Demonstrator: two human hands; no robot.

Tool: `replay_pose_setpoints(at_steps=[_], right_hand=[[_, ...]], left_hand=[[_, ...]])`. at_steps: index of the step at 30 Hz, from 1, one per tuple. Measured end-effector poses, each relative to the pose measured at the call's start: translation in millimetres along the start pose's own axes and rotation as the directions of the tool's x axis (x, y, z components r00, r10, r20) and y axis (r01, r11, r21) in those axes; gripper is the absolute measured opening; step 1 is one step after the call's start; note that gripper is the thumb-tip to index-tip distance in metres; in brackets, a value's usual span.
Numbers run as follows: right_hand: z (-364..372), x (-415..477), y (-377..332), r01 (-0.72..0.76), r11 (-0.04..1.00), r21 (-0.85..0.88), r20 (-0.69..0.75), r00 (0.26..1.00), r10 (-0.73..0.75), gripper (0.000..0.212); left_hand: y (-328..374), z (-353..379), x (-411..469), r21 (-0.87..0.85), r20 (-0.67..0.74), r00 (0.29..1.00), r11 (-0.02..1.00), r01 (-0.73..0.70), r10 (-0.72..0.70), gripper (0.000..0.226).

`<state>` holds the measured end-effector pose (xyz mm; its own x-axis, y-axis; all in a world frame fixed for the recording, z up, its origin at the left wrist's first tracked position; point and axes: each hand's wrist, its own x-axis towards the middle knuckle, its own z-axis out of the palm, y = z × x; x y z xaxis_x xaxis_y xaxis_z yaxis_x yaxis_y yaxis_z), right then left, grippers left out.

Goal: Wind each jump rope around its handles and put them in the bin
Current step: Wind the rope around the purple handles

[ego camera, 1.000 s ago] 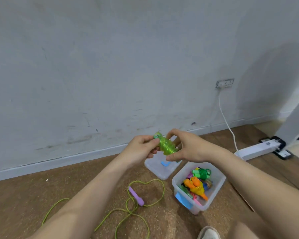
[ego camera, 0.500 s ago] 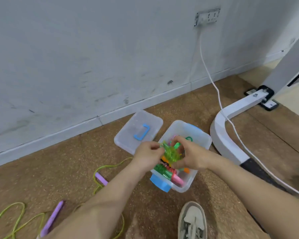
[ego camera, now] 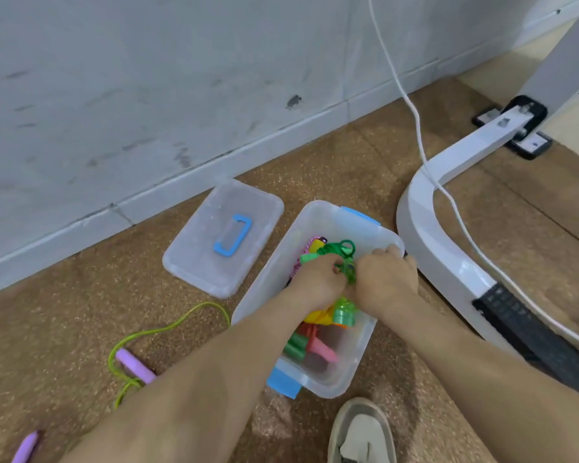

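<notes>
The clear plastic bin (ego camera: 318, 218) with blue latches stands on the floor and holds several wound jump ropes in green, orange and pink. My left hand (ego camera: 318, 279) and my right hand (ego camera: 386, 279) are both down inside the bin. Together they grip a wound light-green jump rope (ego camera: 348, 274), whose handle end (ego camera: 344, 315) sticks out below the hands. A loose jump rope with a lime cord (ego camera: 181, 320) and purple handles (ego camera: 134, 364) lies on the floor to the left. Its other handle (ego camera: 25, 447) is at the bottom left corner.
The bin's clear lid (ego camera: 211, 262) with a blue handle lies beside the bin, near the wall's skirting. A white curved table foot (ego camera: 428, 235) and a white cable (ego camera: 415, 121) run along the right. My shoe (ego camera: 361, 432) is just below the bin.
Both hands have carried the wound green rope from chest height down into the bin. The view has tilted down and closer to the floor.
</notes>
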<state>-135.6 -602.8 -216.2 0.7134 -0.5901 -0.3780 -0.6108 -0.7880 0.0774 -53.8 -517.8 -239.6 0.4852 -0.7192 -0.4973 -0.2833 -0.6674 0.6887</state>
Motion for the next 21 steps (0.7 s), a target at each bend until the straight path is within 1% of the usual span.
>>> replay_pose_setpoints(at_steps=[2,4,5,7,9,11,12,13,14,15,16,17,18,19,21], right_hand=[[9.1,11.9,-0.8,-0.004,0.998,-0.062,0.013,1.000,0.005,0.026],[14.5,20.7,1.1,-0.008,0.995,-0.101,0.000,1.000,0.008,0.020],[15.6,24.1,2.5,-0.011,0.992,-0.124,-0.010,1.000,0.009,0.020],[17.4,30.2,4.8,-0.016,0.984,-0.176,-0.002,1.000,0.016,0.024],[19.0,33.5,3.3,-0.020,0.978,-0.209,0.029,0.999,0.027,0.032],[20.1,33.2,0.8,-0.039,0.979,-0.200,0.063,0.997,0.053,0.043],[19.7,32.5,-0.1,-0.050,0.980,-0.191,0.045,0.997,0.060,0.046],[18.5,31.0,-1.6,-0.053,0.981,-0.184,0.006,0.998,0.055,0.043],[17.5,29.2,-3.3,-0.037,0.985,-0.169,-0.036,0.999,0.031,0.036],[17.0,27.3,-5.4,-0.004,0.989,-0.148,-0.059,0.998,-0.005,0.025],[17.7,24.9,-8.9,0.034,0.993,-0.116,-0.041,0.998,-0.039,0.015],[18.4,21.8,-13.5,0.061,0.995,-0.082,0.009,0.998,-0.061,0.014],[20.9,18.1,-18.6,0.074,0.996,-0.055,0.073,0.995,-0.070,0.017],[23.3,15.7,-22.2,0.081,0.996,-0.043,0.112,0.991,-0.076,0.018],[24.0,12.3,-26.0,0.045,0.999,-0.009,0.083,0.996,-0.045,0.018]], left_hand=[[-0.7,5.4,11.2,0.098,0.077,0.997,0.995,-0.002,-0.006,0.019],[0.7,7.2,21.7,0.181,0.121,0.993,0.983,-0.026,0.004,0.023],[3.0,6.8,24.3,0.208,0.136,0.991,0.977,-0.046,0.018,0.024],[3.9,7.5,26.9,0.245,0.141,0.989,0.966,-0.080,0.046,0.016],[-1.3,7.3,21.3,0.256,0.092,0.993,0.962,-0.090,0.069,0.012],[-9.2,5.0,9.8,0.235,0.011,0.994,0.966,-0.112,0.112,0.018],[-14.7,3.5,4.6,0.238,-0.037,0.987,0.961,-0.144,0.157,0.025],[-19.2,1.0,-1.7,0.272,-0.065,0.979,0.947,-0.171,0.195,0.036],[-23.3,-1.4,-7.9,0.322,-0.073,0.973,0.928,-0.185,0.219,0.047],[-27.0,-3.7,-14.2,0.376,-0.063,0.973,0.908,-0.184,0.223,0.050],[-32.1,-3.8,-19.3,0.416,-0.040,0.975,0.891,-0.183,0.219,0.048],[-37.9,-3.5,-24.3,0.449,-0.021,0.976,0.874,-0.184,0.216,0.044],[-44.2,-2.2,-29.6,0.470,-0.007,0.976,0.862,-0.189,0.218,0.044],[-49.0,-1.5,-36.4,0.483,-0.001,0.975,0.854,-0.193,0.221,0.045],[-57.6,0.8,-51.6,0.483,-0.015,0.973,0.853,-0.195,0.231,0.055]])
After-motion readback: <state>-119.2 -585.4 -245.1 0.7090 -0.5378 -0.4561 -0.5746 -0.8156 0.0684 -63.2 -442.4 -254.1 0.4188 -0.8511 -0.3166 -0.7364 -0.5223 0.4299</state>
